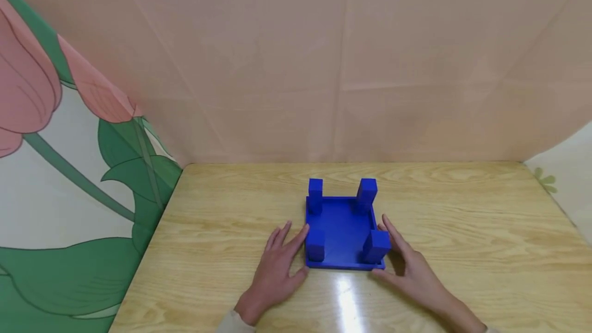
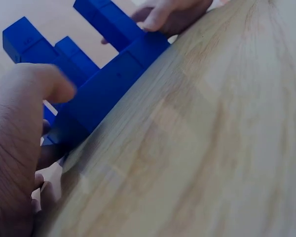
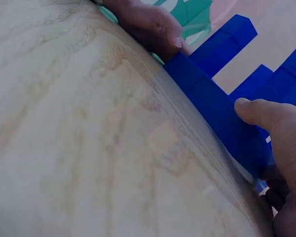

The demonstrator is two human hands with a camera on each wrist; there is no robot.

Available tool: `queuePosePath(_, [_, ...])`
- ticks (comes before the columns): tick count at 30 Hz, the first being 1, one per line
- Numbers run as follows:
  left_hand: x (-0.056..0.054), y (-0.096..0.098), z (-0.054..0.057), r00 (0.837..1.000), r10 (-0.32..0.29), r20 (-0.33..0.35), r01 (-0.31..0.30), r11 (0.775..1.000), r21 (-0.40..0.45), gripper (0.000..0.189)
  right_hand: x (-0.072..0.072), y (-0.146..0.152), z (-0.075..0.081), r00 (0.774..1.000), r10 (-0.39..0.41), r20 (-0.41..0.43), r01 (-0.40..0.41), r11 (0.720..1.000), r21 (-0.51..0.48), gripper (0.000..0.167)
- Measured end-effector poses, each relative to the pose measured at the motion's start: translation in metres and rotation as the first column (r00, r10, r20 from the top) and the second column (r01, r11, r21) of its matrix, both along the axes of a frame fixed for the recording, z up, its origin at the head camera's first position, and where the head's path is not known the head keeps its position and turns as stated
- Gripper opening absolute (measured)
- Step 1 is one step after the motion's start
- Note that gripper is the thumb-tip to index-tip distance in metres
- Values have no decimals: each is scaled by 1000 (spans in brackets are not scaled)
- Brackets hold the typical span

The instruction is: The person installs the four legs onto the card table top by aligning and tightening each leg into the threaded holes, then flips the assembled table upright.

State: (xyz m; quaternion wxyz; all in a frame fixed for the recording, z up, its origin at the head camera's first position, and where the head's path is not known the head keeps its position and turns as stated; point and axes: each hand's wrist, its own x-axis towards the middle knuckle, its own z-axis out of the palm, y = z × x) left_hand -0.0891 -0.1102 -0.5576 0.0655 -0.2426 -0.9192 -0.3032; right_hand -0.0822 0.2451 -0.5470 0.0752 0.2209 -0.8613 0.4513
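Observation:
A square blue tray with a low rim lies flat on the table, a blue block-shaped post standing upright at each corner. At its near left corner, my left hand holds it, thumb by the front and a finger along the left side. My right hand holds the near right corner the same way. In the left wrist view, the left thumb lies by the tray's front wall, with the other fingers partly hidden behind the corner. The right wrist view shows the right thumb against the front wall.
The wood-grain table extends on both sides of the tray. A plain pinkish cloth hangs behind its back edge. Flower-patterned cloth hangs on the left, and a pale one with a small green flower on the right.

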Motion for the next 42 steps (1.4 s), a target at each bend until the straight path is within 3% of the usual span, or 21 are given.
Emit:
queuePosePath(5, [0, 4, 1, 996, 57, 68, -52, 996, -75, 104, 0, -2, -2, 999, -54, -10, 54, 997, 50, 128])
queuePosePath(10, [0, 8, 5, 992, 79, 99, -73, 995, -68, 103, 1, -9, -2, 993, -119, -5, 118, 987, 111, 129])
queuePosePath(21, [0, 8, 5, 999, 30, 30, -29, 999, -23, 101, -1, -14, 0, 991, -124, -52, 129, 986, 106, 118])
queuePosePath(25, [1, 10, 7, 999, 22, 38, -23, 999, 31, 98, 1, -13, 0, 993, -108, -44, 111, 992, 63, 110])
queuePosePath(28, [4, 12, 12, 996, 13, 84, -21, 995, 100, 96, 3, -12, 2, 994, -103, -47, 104, 994, 30, 105])
queuePosePath(34, [8, 13, 33, 989, -20, 143, -20, 963, 267, 102, 9, -12, 22, 987, -130, -95, 126, 991, -48, 109])
queuePosePath(38, [7, 14, 46, 999, -25, 47, 3, 911, 413, 111, 13, -11, 46, 983, -129, -129, 120, 990, -74, 108])
queuePosePath(40, [6, 16, 51, 998, 4, -59, 23, 892, 452, 105, 15, -9, 54, 981, -140, -138, 132, 989, -62, 103])
queuePosePath(42, [5, 18, 54, 983, 59, -176, 31, 882, 470, 94, 17, -8, 60, 976, -162, -148, 158, 987, -44, 97])
